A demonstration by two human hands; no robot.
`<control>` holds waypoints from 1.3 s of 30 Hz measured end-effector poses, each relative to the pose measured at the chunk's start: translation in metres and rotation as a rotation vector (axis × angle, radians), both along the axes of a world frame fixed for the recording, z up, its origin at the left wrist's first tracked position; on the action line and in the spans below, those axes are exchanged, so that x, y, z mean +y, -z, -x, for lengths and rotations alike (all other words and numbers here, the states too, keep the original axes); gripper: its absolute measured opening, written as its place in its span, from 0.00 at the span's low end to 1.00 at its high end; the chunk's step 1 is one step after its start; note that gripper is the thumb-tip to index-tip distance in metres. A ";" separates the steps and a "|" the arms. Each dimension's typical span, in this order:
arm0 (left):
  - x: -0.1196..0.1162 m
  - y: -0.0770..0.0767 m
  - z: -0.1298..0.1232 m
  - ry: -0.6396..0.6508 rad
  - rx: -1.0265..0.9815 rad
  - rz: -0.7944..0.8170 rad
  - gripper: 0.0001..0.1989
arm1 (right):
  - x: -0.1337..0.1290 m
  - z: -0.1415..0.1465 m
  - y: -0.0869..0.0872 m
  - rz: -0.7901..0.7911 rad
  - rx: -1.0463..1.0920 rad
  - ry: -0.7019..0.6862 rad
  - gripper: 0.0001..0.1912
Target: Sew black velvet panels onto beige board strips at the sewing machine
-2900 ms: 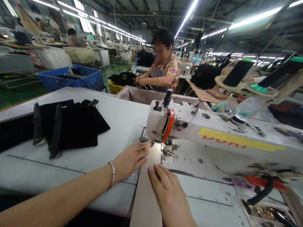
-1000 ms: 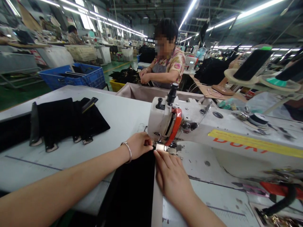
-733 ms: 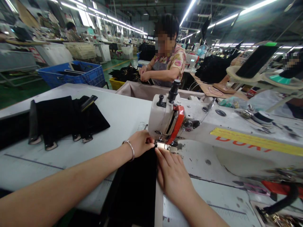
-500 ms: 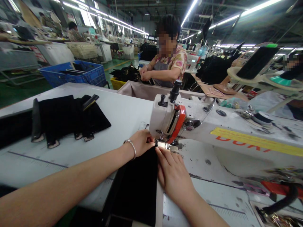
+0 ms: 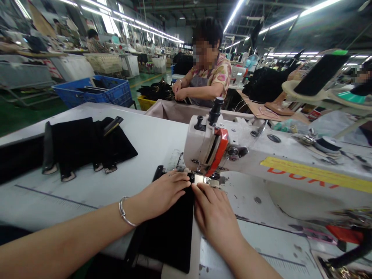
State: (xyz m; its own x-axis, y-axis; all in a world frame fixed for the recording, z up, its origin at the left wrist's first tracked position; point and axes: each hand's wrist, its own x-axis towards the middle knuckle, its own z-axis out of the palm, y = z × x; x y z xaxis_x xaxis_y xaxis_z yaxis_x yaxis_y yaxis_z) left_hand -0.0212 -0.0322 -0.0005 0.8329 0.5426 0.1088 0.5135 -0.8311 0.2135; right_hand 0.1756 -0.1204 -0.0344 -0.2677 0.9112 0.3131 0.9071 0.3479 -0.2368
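Black matte fabric piece (image 5: 171,228) | left hand (image 5: 161,192), right hand (image 5: 213,217) flat, pressing it | glossy sewing machine (image 5: 247,155)

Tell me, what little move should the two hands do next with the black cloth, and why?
Probably ease the black fabric piece a little further forward under the sewing machine. The left hand and right hand both lie flat on it, fingertips right at the presser foot, and most of the piece lies on the near side of the foot.
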 end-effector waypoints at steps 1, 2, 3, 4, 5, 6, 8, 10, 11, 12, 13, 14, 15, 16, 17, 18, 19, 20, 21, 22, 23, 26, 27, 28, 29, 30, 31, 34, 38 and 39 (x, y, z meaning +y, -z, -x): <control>0.001 0.001 0.001 0.005 -0.009 0.006 0.15 | 0.000 0.000 0.000 -0.005 0.007 -0.007 0.24; 0.002 0.001 0.002 0.011 -0.014 0.007 0.15 | -0.001 0.000 0.000 -0.012 0.013 -0.015 0.24; 0.000 0.002 0.004 0.016 -0.016 0.001 0.15 | -0.001 0.000 -0.001 -0.021 0.018 -0.021 0.23; -0.003 0.002 0.006 0.026 -0.017 -0.013 0.16 | -0.002 0.000 -0.001 -0.027 0.019 -0.025 0.23; -0.007 0.002 0.009 0.046 -0.011 -0.025 0.16 | -0.002 -0.001 -0.001 -0.032 0.019 -0.027 0.23; -0.014 0.001 0.012 0.082 0.003 -0.030 0.17 | -0.002 -0.001 0.000 -0.037 0.018 -0.027 0.23; -0.031 -0.002 0.020 0.168 0.046 -0.022 0.20 | -0.002 -0.001 0.001 -0.048 0.016 -0.027 0.23; -0.047 -0.005 0.026 0.225 0.086 0.000 0.22 | -0.001 -0.002 0.002 -0.052 0.007 -0.026 0.23; -0.053 -0.007 0.029 0.231 0.095 0.003 0.23 | -0.001 -0.002 0.002 -0.052 0.002 -0.024 0.23; -0.056 -0.007 0.030 0.225 0.094 0.001 0.23 | -0.001 -0.002 0.003 -0.049 -0.003 -0.022 0.23; -0.057 -0.007 0.031 0.218 0.089 -0.001 0.24 | -0.001 -0.002 0.003 -0.044 -0.006 -0.022 0.24; -0.055 -0.007 0.031 0.216 0.078 -0.002 0.24 | -0.001 -0.002 0.003 -0.042 -0.007 -0.021 0.24; -0.051 -0.006 0.031 0.214 0.060 -0.002 0.23 | -0.001 -0.002 0.003 -0.041 -0.005 -0.023 0.24; -0.047 -0.005 0.030 0.212 0.041 -0.001 0.24 | -0.001 -0.002 0.003 -0.043 -0.003 -0.024 0.24; -0.043 -0.004 0.029 0.211 0.020 -0.002 0.24 | -0.001 -0.002 0.002 -0.045 -0.001 -0.026 0.25; -0.039 -0.003 0.028 0.210 -0.001 -0.004 0.24 | -0.001 -0.002 0.002 -0.047 0.000 -0.028 0.25; -0.037 -0.003 0.028 0.210 -0.013 -0.007 0.24 | -0.001 -0.002 0.002 -0.047 0.002 -0.028 0.25; -0.036 -0.004 0.027 0.212 -0.022 -0.012 0.24 | -0.001 -0.002 0.001 -0.044 0.002 -0.029 0.25; -0.039 -0.006 0.028 0.218 -0.029 -0.015 0.22 | -0.001 -0.002 0.001 -0.041 0.002 -0.028 0.25; -0.043 -0.008 0.029 0.231 -0.036 -0.012 0.20 | -0.001 -0.002 0.001 -0.036 0.000 -0.027 0.25; -0.049 -0.010 0.030 0.250 -0.044 -0.004 0.17 | -0.001 -0.002 0.000 -0.034 0.000 -0.027 0.25; -0.068 -0.016 0.035 0.319 -0.081 0.034 0.12 | -0.001 -0.002 0.000 -0.037 0.004 -0.029 0.24; -0.072 -0.017 0.037 0.336 -0.102 0.042 0.13 | -0.001 -0.002 -0.001 -0.037 0.006 -0.028 0.24; -0.074 -0.017 0.038 0.348 -0.128 0.044 0.13 | -0.001 -0.002 -0.001 -0.037 0.008 -0.028 0.24; -0.075 -0.017 0.039 0.352 -0.152 0.043 0.14 | -0.001 -0.002 -0.001 -0.038 0.009 -0.025 0.24; -0.074 -0.016 0.039 0.353 -0.167 0.045 0.14 | -0.001 -0.002 -0.001 -0.037 0.008 -0.024 0.24; -0.073 -0.015 0.039 0.352 -0.173 0.049 0.14 | -0.001 -0.002 -0.001 -0.035 0.008 -0.022 0.24; -0.065 -0.009 0.038 0.337 -0.160 0.067 0.15 | -0.002 -0.002 -0.001 -0.023 0.001 -0.023 0.24; -0.053 0.000 0.036 0.334 -0.214 0.073 0.16 | -0.001 -0.003 -0.001 -0.020 0.002 -0.020 0.24; -0.050 0.002 0.035 0.338 -0.226 0.075 0.16 | -0.001 -0.003 -0.001 -0.018 0.005 -0.020 0.24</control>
State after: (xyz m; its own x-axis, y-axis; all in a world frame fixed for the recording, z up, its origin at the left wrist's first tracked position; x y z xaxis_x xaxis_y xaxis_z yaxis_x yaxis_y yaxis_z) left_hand -0.0561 -0.0825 -0.0022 0.9251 0.2563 0.2803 0.1477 -0.9226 0.3562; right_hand 0.1783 -0.1216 -0.0331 -0.2846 0.8999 0.3303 0.8987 0.3704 -0.2349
